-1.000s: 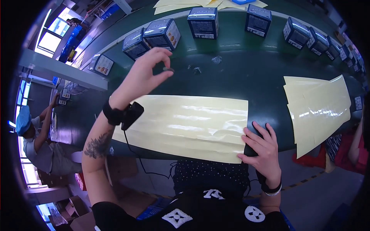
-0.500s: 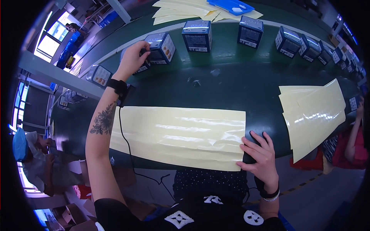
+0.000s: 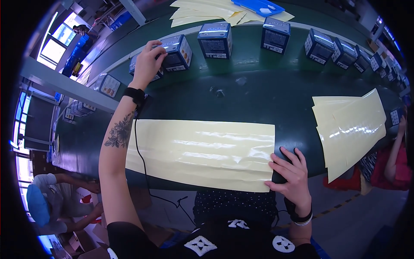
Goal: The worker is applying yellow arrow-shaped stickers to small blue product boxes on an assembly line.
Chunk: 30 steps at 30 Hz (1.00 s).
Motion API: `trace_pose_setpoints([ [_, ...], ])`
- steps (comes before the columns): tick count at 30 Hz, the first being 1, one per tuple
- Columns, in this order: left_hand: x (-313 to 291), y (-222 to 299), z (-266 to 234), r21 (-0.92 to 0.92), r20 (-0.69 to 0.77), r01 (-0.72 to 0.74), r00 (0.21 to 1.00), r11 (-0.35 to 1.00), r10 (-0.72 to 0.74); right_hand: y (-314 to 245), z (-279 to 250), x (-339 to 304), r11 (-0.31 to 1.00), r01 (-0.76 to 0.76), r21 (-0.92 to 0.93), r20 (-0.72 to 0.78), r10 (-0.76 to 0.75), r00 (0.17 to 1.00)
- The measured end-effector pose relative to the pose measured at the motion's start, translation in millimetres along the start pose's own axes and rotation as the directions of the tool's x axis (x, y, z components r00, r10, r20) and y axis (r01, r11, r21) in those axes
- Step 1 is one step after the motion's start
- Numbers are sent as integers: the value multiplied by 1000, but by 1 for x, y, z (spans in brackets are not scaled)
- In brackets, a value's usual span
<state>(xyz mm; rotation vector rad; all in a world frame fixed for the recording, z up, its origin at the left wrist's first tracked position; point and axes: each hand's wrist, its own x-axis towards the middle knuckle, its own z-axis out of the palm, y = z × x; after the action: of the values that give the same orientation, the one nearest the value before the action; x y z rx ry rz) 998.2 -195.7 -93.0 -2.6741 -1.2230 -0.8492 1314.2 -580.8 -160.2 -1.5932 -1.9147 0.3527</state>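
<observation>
My left hand (image 3: 150, 62) reaches to the far left, its fingers curled in at the near side of a dark blue box (image 3: 176, 54). It covers most of another blue box (image 3: 133, 64) behind it, and whatever its fingertips hold is hidden. Flat in front of me lies a long, glossy pale yellow sheet (image 3: 207, 151), partly under my left forearm. My right hand (image 3: 291, 172) rests at the sheet's right end with fingers spread, the thumb and some fingertips touching its edge.
More blue boxes (image 3: 214, 41) stand in a row along the far side of the green belt (image 3: 258, 95). Fanned yellow sheets (image 3: 351, 125) lie to the right. A blue tray (image 3: 258, 6) sits on sheets at the back. A black cable (image 3: 144, 170) crosses the long sheet. People sit at both sides.
The row of boxes has shifted slightly left. My left hand has drawn back a little from between two boxes. The person at left has bent forward; my right hand stays put.
</observation>
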Motion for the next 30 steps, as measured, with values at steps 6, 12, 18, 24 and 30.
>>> trace_pose_setpoints([
  [6,3,-10,10,133,33,-64,998,989,60,5,-1,1,1000,-5,16,14,5,1000],
  [12,-5,58,-10,117,141,56,987,992,-72,-10,-3,22,999,-16,-36,17,16,1000],
  [18,-114,248,-56,-349,509,-191,784,917,356,0,-9,7,995,16,100,-15,-14,1000],
  [24,-177,293,-9,-467,387,50,909,883,154,-11,1,2,997,57,42,23,-58,998],
  [30,-186,303,7,-452,275,21,954,892,117,-6,5,0,996,48,72,-37,-46,998],
])
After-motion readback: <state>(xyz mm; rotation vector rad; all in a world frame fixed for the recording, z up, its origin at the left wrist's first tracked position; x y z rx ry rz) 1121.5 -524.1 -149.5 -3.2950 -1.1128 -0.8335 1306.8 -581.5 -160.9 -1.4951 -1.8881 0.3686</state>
